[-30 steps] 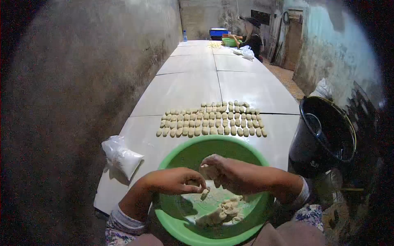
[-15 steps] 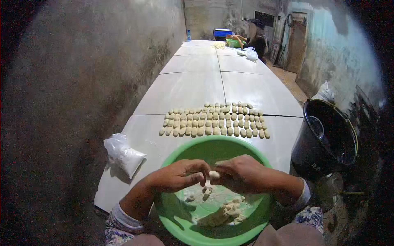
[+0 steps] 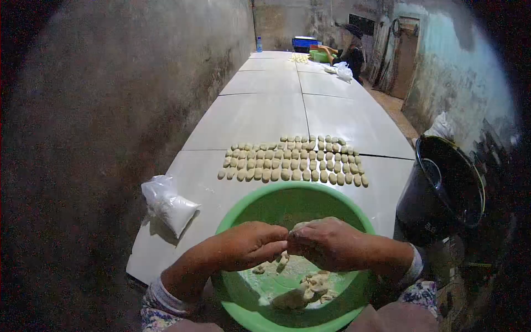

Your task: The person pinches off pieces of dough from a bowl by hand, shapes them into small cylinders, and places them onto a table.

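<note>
My left hand (image 3: 251, 243) and my right hand (image 3: 334, 243) meet at the fingertips above a wide green basin (image 3: 235, 301). A pale piece of dough (image 3: 301, 225) shows along the top of my right hand's curled fingers. My left hand's fingers are pressed together, and what they hold is hidden. Below the hands, in the floury basin, lies a torn lump of dough (image 3: 301, 293). A smaller dough bit (image 3: 283, 260) shows just under my left fingertips. Beyond the rim, rows of small oval dough pieces (image 3: 293, 163) are lined up on the white table (image 3: 260, 119).
A plastic bag of white powder (image 3: 174, 210) rests on the table at left. A big black bucket (image 3: 423, 202) stands at right. At the table's far end, a person (image 3: 351, 52) works at another green basin (image 3: 319, 56), near a blue container (image 3: 304, 42). A wall (image 3: 138, 94) borders the left side.
My hands have closed together at the fingertips, and the dough piece between them is now mostly covered by my right fingers. The whole view has shifted slightly.
</note>
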Action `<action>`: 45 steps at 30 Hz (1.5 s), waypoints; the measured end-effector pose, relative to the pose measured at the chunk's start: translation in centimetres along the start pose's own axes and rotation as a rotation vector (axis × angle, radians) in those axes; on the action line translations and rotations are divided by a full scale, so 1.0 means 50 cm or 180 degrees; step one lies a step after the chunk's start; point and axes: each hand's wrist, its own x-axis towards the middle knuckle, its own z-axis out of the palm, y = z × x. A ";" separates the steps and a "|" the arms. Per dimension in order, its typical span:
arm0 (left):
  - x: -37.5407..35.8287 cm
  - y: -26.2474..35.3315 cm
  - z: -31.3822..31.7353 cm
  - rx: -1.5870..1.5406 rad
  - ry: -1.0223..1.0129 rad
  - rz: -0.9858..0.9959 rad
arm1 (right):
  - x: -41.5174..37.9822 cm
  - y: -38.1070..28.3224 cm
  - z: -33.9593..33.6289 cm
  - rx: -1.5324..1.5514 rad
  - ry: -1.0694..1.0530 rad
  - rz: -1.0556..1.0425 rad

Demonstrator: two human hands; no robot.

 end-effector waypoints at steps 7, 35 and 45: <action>0.002 -0.040 0.012 -0.0670 -0.0305 0.0016 | 0.002 -0.018 -0.012 -0.0081 0.0106 -0.0125; 0.003 -0.013 0.002 -0.0353 -0.0221 0.0070 | -0.001 -0.019 -0.006 0.0648 0.0309 0.0256; -0.005 -0.011 0.006 -0.0206 -0.0439 0.0013 | 0.006 -0.027 -0.009 -0.0093 0.0089 -0.0151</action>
